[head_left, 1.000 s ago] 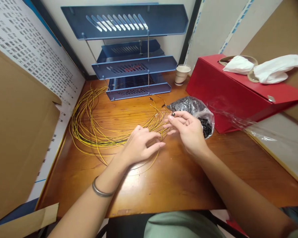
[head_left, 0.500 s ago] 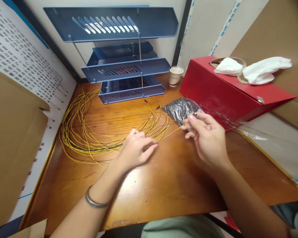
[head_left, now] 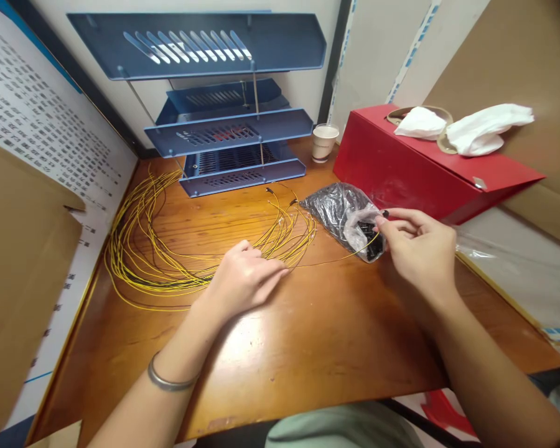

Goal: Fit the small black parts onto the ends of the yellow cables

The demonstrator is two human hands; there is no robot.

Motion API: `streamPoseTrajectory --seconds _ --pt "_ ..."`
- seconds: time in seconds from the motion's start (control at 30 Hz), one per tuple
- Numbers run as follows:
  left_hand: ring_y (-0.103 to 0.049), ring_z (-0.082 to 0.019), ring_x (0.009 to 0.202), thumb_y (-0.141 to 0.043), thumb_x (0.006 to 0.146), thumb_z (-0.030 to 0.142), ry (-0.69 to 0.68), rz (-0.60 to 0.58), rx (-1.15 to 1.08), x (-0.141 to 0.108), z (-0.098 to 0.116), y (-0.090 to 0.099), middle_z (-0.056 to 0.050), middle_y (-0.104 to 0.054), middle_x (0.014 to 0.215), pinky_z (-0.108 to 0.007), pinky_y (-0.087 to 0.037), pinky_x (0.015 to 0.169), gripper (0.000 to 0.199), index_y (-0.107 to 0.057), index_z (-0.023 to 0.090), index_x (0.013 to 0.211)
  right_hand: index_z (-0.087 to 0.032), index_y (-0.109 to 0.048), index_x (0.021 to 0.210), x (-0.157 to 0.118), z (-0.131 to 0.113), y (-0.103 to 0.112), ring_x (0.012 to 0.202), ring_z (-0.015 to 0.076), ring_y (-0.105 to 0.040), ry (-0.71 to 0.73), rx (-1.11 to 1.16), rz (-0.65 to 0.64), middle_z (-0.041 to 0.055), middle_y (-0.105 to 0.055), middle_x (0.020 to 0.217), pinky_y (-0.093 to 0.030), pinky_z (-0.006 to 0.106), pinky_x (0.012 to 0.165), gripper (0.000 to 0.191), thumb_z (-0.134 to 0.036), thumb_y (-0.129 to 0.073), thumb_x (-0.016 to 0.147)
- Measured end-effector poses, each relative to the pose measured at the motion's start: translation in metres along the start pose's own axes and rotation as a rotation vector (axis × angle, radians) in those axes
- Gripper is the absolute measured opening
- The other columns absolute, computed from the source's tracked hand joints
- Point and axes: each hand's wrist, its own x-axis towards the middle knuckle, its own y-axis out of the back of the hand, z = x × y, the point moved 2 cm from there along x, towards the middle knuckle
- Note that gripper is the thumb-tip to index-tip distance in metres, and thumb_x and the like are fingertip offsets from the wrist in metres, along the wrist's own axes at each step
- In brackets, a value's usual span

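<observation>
A loose coil of thin yellow and black wires [head_left: 156, 280] lies on the wooden table [head_left: 303, 348]. My left hand [head_left: 247, 277] rests at the coil's right part, fingers closed around a thin wire at the fingertips. My right hand [head_left: 415, 242], at the right, pinches a yellow wire [head_left: 361, 249] near its end, where a small black piece [head_left: 385, 213] shows at the fingertips. Just left of my right hand lies a clear plastic bag [head_left: 336, 208] of black parts, its mouth open toward that hand.
A blue tiered tray rack [head_left: 228, 134] stands at the back, with a paper cup [head_left: 324, 143] beside it. At the right is a red box [head_left: 382, 162] with white tissues [head_left: 483, 130] on top. Cardboard [head_left: 23, 280] stands on the left.
My right hand has moved right, drawing the wire end with it, and the bag's open mouth is now uncovered. My left hand stays by the coil. The whole view has shifted slightly.
</observation>
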Motion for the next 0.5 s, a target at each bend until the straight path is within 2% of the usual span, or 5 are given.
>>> streamPoseTrajectory --seconds 0.1,0.2,0.27,0.37,0.5 --pt "-0.057 -0.012 0.051 -0.061 0.097 0.028 0.044 -0.03 0.009 -0.002 -0.013 0.008 0.001 -0.068 0.059 -0.029 -0.034 0.059 0.019 -0.075 0.02 0.088 -0.019 -0.07 0.101 0.0 -0.013 -0.009 0.056 0.0164 -0.066 0.076 0.022 -0.1 0.0029 -0.071 0.069 -0.048 0.026 0.049 0.028 -0.028 -0.078 0.076" --pt "-0.061 -0.012 0.053 -0.06 0.097 0.029 0.108 -0.044 0.045 -0.006 -0.028 0.014 0.001 -0.072 0.063 -0.028 -0.035 0.06 0.02 -0.075 0.02 0.088 -0.02 -0.067 0.1 0.012 -0.027 -0.031 0.051 0.0152 -0.062 0.169 0.036 -0.227 0.002 -0.071 0.068 -0.046 0.027 0.047 0.024 -0.028 -0.074 0.079" --pt "-0.064 -0.014 0.056 -0.058 0.098 0.032 0.172 -0.103 0.094 -0.01 -0.038 0.017 0.0 -0.073 0.065 -0.028 -0.038 0.063 0.024 -0.075 0.02 0.087 -0.02 -0.067 0.096 0.025 -0.034 -0.055 0.05 0.0139 -0.06 0.259 -0.017 -0.308 0.0006 -0.07 0.066 -0.048 0.029 0.053 0.017 -0.025 -0.073 0.08" --pt "-0.068 -0.018 0.064 -0.053 0.098 0.039 0.304 -0.257 0.168 -0.018 -0.051 0.018 -0.003 -0.077 0.073 -0.03 -0.038 0.065 0.03 -0.077 0.022 0.09 -0.018 -0.069 0.096 0.048 -0.038 -0.099 0.064 0.0159 -0.066 0.382 -0.13 -0.419 0.0013 -0.072 0.069 -0.052 0.032 0.069 0.013 -0.02 -0.07 0.083" --pt "-0.07 -0.023 0.073 -0.046 0.099 0.047 0.432 -0.417 0.247 -0.027 -0.065 0.026 -0.006 -0.078 0.081 -0.031 -0.037 0.065 0.041 -0.078 0.023 0.093 -0.016 -0.068 0.096 0.069 -0.033 -0.15 0.074 0.0179 -0.07 0.42 -0.274 -0.532 0.0025 -0.073 0.072 -0.053 0.032 0.078 0.01 -0.018 -0.068 0.085"
